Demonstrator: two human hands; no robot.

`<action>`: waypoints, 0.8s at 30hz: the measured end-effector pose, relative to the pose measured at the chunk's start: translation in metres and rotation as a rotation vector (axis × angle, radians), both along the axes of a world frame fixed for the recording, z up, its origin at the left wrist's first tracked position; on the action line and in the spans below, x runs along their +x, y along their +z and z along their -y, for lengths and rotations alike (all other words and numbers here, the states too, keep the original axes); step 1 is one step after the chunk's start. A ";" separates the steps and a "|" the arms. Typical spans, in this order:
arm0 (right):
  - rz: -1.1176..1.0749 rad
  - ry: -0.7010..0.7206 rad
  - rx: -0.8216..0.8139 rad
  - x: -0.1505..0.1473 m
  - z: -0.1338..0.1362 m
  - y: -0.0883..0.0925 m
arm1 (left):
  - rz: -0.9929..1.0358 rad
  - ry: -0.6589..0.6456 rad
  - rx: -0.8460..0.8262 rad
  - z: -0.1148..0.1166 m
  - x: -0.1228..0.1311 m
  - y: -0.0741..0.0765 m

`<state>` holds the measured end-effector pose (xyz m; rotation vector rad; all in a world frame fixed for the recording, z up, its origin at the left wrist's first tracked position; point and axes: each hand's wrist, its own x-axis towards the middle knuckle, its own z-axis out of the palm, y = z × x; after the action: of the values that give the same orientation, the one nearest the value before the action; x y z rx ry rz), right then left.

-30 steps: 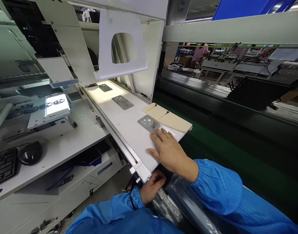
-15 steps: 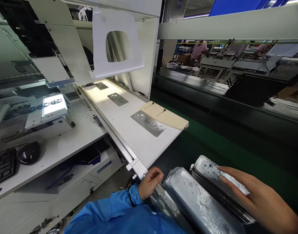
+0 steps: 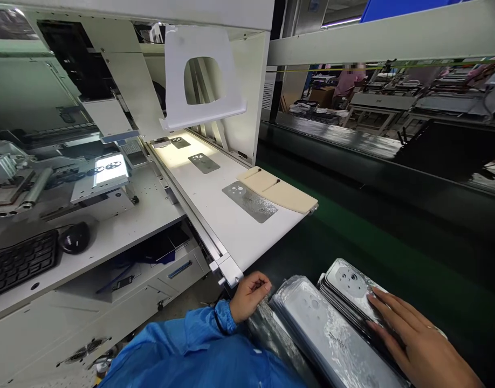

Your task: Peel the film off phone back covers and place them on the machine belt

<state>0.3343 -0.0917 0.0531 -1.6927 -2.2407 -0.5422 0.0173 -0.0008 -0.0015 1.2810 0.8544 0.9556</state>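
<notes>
My right hand (image 3: 411, 334) rests with its fingers stretched out on top of a stack of phone back covers (image 3: 348, 281) at the lower right. The top cover is pale and shiny, with a round camera area and holes. A second stack of film-wrapped phone back covers (image 3: 332, 328) lies beside it on the left. My left hand (image 3: 249, 297), in a blue sleeve, is curled closed by the near end of a white conveyor belt (image 3: 231, 237), with nothing visible in it. On the belt lies a grey phone back cover (image 3: 249, 202).
Further up the belt lies another phone back cover (image 3: 204, 163). A cream guide plate (image 3: 280, 189) angles across the belt's right side. A mouse (image 3: 74, 237) and keyboard (image 3: 23, 264) sit on the left bench. Right of the belt runs a dark green surface (image 3: 377, 231). A person (image 3: 348, 81) is far behind.
My right hand has settled lower, its fingers now flatter on the stack. The view has shifted slightly left. My left hand stays curled, and the covers on the belt have hardly moved.
</notes>
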 end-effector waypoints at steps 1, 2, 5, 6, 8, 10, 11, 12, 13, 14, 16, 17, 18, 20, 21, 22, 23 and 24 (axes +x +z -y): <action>-0.007 0.003 0.001 0.001 0.000 -0.002 | -0.008 0.000 0.006 0.000 0.000 0.000; -0.017 -0.002 -0.004 0.001 0.000 -0.004 | -0.015 0.000 0.010 0.000 0.000 0.000; -0.041 -0.037 -0.022 0.004 0.002 -0.009 | -0.019 0.005 0.013 0.000 0.000 0.001; -0.041 -0.046 -0.023 0.004 0.002 -0.011 | -0.016 0.006 0.012 0.000 0.000 0.001; -0.027 -0.043 -0.012 0.006 0.003 -0.015 | -0.011 0.005 0.010 0.000 0.000 0.001; -0.013 -0.032 -0.006 0.008 0.004 -0.019 | -0.009 0.002 0.011 0.000 0.000 0.001; -0.012 -0.026 -0.004 0.009 0.005 -0.020 | -0.009 0.002 0.012 0.000 0.000 0.002; -0.018 -0.024 -0.004 0.009 0.005 -0.021 | -0.009 0.003 0.012 0.000 0.000 0.002; -0.028 -0.026 -0.005 0.010 0.006 -0.022 | -0.009 0.001 0.012 0.000 0.000 0.002; -0.041 -0.030 -0.012 0.010 0.007 -0.022 | -0.007 0.002 0.012 0.000 -0.001 0.002; -0.070 -0.034 -0.035 0.010 0.009 -0.021 | -0.004 0.000 0.009 0.000 -0.001 0.003; -0.083 -0.040 -0.046 0.010 0.009 -0.020 | -0.003 0.001 0.008 0.000 -0.001 0.003; -0.093 -0.048 -0.055 0.011 0.010 -0.019 | -0.002 0.001 0.007 0.000 -0.001 0.004; -0.099 -0.064 -0.063 0.011 0.011 -0.019 | -0.002 -0.001 0.006 0.000 0.000 0.005; -0.094 -0.071 -0.063 0.012 0.011 -0.019 | -0.003 -0.002 0.005 -0.001 0.000 0.005; -0.088 -0.076 -0.066 0.013 0.012 -0.021 | -0.003 -0.003 0.004 -0.001 0.000 0.005; -0.082 -0.077 -0.073 0.014 0.012 -0.023 | -0.003 -0.004 0.001 -0.001 0.000 0.006; -0.081 -0.075 -0.083 0.015 0.012 -0.026 | -0.003 -0.005 -0.002 -0.001 0.000 0.006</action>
<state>0.3498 -0.1034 0.0270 -1.8113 -2.1790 -0.3944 0.0172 0.0000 0.0044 1.2831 0.8544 0.9491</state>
